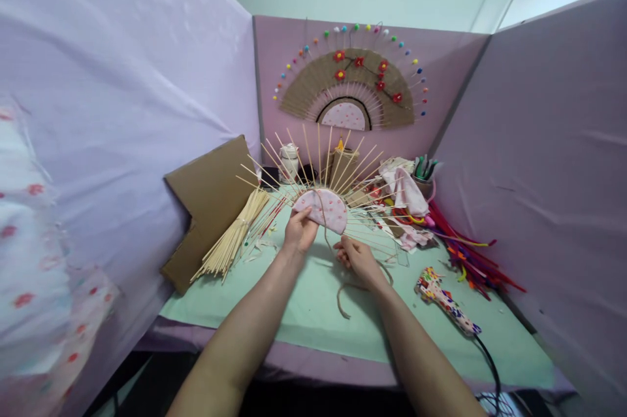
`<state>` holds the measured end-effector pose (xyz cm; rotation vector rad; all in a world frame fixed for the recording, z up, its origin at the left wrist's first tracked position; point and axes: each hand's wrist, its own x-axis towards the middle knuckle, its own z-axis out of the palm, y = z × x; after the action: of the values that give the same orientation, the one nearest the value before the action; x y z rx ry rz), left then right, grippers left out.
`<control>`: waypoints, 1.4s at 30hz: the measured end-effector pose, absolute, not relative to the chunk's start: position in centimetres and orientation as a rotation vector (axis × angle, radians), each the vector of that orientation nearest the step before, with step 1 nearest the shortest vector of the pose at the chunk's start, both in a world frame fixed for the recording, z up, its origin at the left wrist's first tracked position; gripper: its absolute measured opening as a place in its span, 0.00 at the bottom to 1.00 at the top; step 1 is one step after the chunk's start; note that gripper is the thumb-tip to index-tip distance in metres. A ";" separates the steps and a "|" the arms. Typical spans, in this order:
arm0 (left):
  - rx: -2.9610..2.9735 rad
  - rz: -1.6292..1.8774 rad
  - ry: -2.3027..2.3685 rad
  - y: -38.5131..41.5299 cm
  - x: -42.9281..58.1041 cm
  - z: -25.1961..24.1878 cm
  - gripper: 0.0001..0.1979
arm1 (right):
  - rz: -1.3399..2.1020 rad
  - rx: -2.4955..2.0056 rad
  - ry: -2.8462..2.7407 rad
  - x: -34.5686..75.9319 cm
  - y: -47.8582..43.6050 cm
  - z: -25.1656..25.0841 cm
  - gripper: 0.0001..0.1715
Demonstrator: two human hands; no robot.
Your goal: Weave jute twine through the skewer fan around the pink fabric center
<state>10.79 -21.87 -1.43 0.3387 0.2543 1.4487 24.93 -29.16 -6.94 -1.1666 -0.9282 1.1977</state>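
My left hand (300,233) grips the lower left of a half-round fan base (333,211) covered in pale cloth with small red marks, thumb on its face. Thin wooden sticks (319,152) fan out from its curved edge. A brown cord (324,224) hangs across the face of the base. Below the right corner of the base, my right hand (353,256) has its fingers curled together near the cord; what is pinched in them is partly hidden. More of the cord trails in a loop on the table under my right wrist.
A bundle of sticks (230,237) and cut cardboard (208,198) lie at left. On the right are a patterned glue gun (447,302) with a black cable, colourful pipe cleaners (473,260) and cloth scraps (406,191). A finished fan (350,80) hangs on the back panel.
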 end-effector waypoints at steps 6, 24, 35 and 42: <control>0.312 1.311 0.209 -22.6 11.6 -1.8 0.19 | 1.327 -0.907 -0.655 24.6 -28.4 -7.5 0.20; 0.404 0.858 0.225 -24.2 10.5 -0.8 0.12 | 1.363 -0.495 -0.298 27.7 -28.4 -7.3 0.11; 0.477 0.899 0.308 -23.9 10.6 -1.0 0.12 | 1.360 -0.520 -0.339 27.6 -28.8 -6.9 0.12; 0.467 0.923 0.337 -24.0 10.9 -1.2 0.11 | 1.348 -0.549 -0.328 27.6 -29.0 -6.8 0.13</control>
<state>10.91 -23.96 -1.18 0.4666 0.3368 0.9231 27.60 -28.95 -6.78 -0.5492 -0.3282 1.3478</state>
